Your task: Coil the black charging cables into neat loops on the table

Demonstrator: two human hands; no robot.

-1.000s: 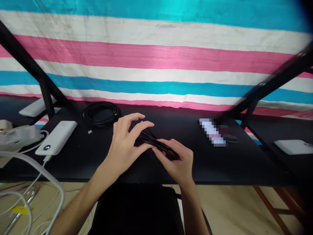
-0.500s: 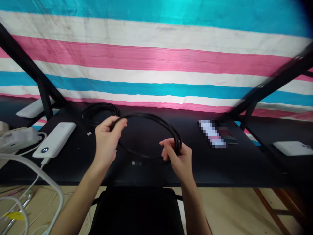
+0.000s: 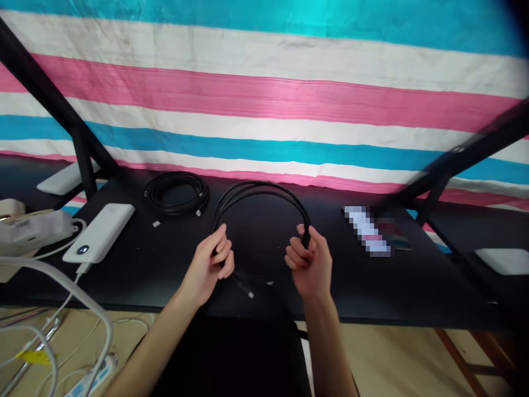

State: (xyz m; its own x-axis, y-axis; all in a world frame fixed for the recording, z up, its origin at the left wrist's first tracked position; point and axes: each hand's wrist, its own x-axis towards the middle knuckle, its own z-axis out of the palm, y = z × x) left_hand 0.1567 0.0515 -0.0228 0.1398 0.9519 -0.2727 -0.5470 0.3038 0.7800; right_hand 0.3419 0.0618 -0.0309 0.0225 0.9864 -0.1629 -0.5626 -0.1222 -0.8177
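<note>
Two bare hands share one bundle of thin, glossy black cable [image 3: 264, 192], which bows in an open arch between them over the matte black surface [image 3: 372, 292]. From where I stand, the left hand [image 3: 212, 259] has its grip closed on one side of the arch, thumb and fingers pinched together; the right hand [image 3: 309, 256] clasps the other side in curled fingers.

The strands already part along the left of the arch, so I think the likeliest trouble is fanning: if either grip eases, springy cable could pop open and lose its round shape. Below the left hand, a dark end with a pale rectangular plug [image 3: 250, 295] sits loose near the front edge; left ungathered, it might slip through the loop and knot, or catch on that edge.

Just beyond the left hand lies a second coil of black cable [image 3: 173, 210], its own pale plug [image 3: 198, 213] poking toward the arch. A wide swing leftward could hook the two together. It could also brush the small white rectangular piece [image 3: 156, 224] near that coil, or nudge the white, rounded-corner power bank [image 3: 105, 229], whose lead [image 3: 71, 288] runs off the edge.
</note>
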